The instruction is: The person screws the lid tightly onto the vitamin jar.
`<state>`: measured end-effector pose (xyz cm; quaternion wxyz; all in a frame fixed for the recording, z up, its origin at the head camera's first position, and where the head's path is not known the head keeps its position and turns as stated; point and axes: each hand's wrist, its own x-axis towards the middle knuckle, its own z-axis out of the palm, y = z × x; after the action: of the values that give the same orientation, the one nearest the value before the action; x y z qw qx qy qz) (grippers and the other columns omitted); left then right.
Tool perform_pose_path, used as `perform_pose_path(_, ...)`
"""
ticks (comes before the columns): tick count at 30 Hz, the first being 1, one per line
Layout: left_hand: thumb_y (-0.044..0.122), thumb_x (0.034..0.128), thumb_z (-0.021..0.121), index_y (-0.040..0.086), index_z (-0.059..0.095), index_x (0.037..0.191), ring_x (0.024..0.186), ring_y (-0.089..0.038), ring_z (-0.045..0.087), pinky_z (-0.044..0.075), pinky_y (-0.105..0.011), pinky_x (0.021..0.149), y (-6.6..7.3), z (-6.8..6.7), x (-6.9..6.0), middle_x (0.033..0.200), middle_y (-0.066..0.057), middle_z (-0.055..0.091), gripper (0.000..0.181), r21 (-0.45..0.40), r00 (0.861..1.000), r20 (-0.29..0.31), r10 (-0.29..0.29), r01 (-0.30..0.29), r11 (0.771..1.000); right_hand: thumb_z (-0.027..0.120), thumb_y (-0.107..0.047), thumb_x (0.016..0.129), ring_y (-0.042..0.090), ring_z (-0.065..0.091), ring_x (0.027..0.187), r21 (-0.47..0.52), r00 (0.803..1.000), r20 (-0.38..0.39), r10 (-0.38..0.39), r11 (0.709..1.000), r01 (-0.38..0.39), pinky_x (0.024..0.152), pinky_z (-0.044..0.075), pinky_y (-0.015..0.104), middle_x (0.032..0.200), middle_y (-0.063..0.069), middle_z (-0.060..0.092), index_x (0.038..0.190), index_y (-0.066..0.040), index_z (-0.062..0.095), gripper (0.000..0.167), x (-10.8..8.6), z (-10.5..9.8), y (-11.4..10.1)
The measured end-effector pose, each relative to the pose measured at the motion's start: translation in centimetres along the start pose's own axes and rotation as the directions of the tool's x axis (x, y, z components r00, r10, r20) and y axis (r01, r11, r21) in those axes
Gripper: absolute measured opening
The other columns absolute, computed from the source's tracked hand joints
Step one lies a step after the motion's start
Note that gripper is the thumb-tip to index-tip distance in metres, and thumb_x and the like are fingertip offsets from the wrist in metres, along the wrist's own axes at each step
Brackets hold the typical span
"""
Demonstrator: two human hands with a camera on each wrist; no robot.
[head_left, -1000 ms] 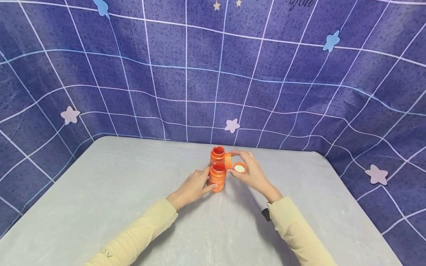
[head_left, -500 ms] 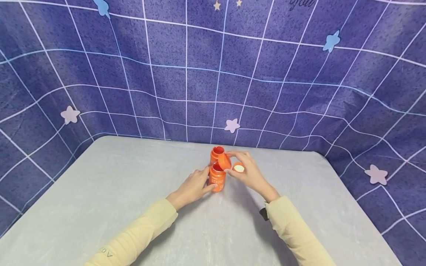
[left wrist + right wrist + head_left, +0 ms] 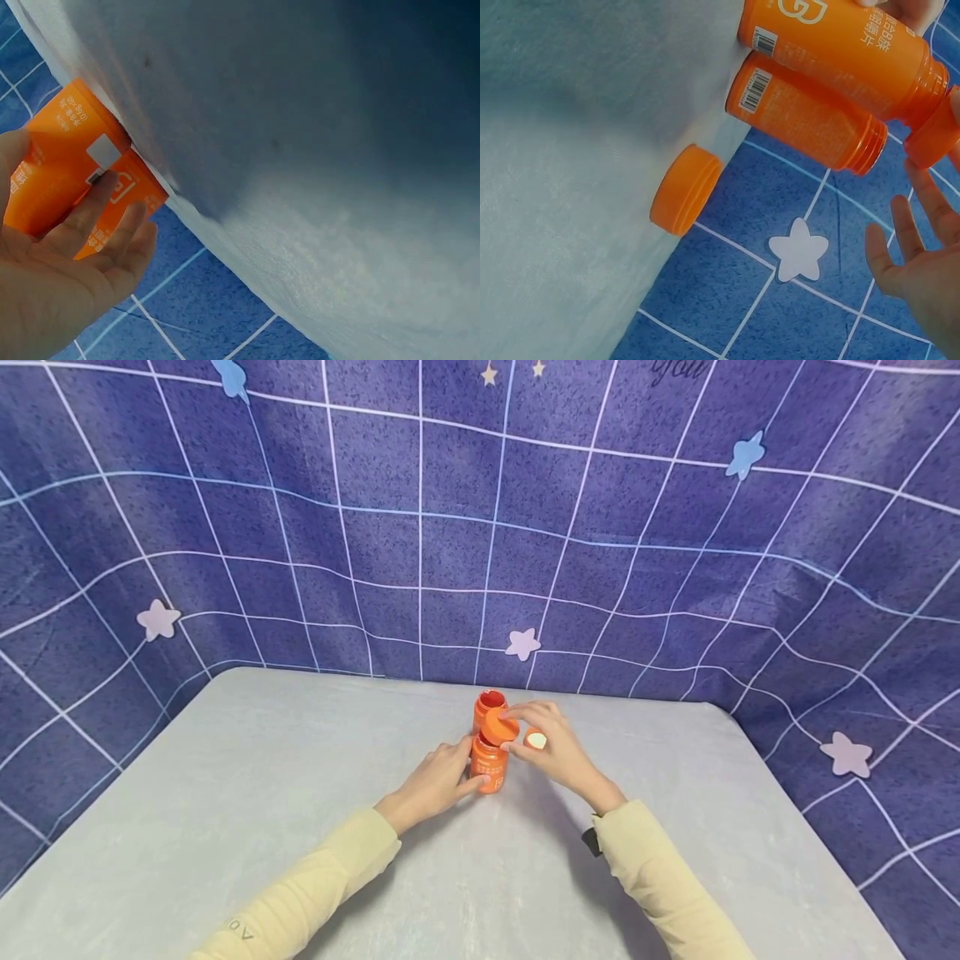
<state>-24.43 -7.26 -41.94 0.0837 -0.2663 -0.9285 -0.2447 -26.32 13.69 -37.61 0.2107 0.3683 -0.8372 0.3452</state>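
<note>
The left hand (image 3: 432, 783) grips the nearer orange bottle (image 3: 489, 767), which stands upright on the table; in the left wrist view its thumb and fingers lie around the bottle (image 3: 56, 161). The right hand (image 3: 555, 747) pinches an orange cap (image 3: 500, 727), tilted over the mouth of that bottle. In the right wrist view the cap (image 3: 933, 133) meets the bottle's threaded neck at a slant. Behind stands a second orange bottle (image 3: 490, 701), uncapped. A second orange cap (image 3: 536, 740) rests on the table, partly hidden by the right hand.
The grey table (image 3: 262, 735) ends at the back against a blue gridded cloth (image 3: 375, 552) with star shapes, which also hangs at both sides. The second bottle (image 3: 806, 112) is close beside the held one.
The right hand has moved slightly left, bringing its cap from beside the nearer bottle to over its mouth and tipping it from on edge towards flat. The left hand has stayed still.
</note>
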Motion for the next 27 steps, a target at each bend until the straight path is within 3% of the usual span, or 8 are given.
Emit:
perform_pose_path(17, 0.036, 0.0838, 0.064, 0.007, 0.041, 0.129, 0.091, -0.025, 0.057, 0.045, -0.041, 0.083, -0.02, -0.02, 0.0, 0.11, -0.007, 0.064, 0.059, 0.01, 1.0, 0.004, 0.006, -0.006, 1.0, 0.074, -0.02, 0.075, 0.022, 0.046, 0.109, 0.004, 0.998, 0.056, 0.008, 1.0, -0.008, 0.094, 0.036, 0.045, 0.114, 0.006, 0.062, 0.111, -0.012, 0.063, 0.038, 0.09, 0.05, -0.19)
perform_pose_path(27, 0.038, 0.0842, 0.063, 0.008, 0.039, 0.132, 0.095, -0.026, 0.057, 0.044, -0.043, 0.086, 0.03, -0.03, 0.02, 0.115, -0.007, 0.062, 0.061, 0.013, 1.0, 0.022, -0.016, 0.016, 1.0, 0.073, -0.019, 0.076, 0.021, 0.046, 0.107, 0.016, 0.998, 0.065, -0.021, 1.0, 0.02, 0.092, 0.036, 0.043, 0.115, 0.005, 0.062, 0.112, -0.012, 0.063, 0.037, -0.03, 0.17, -0.26)
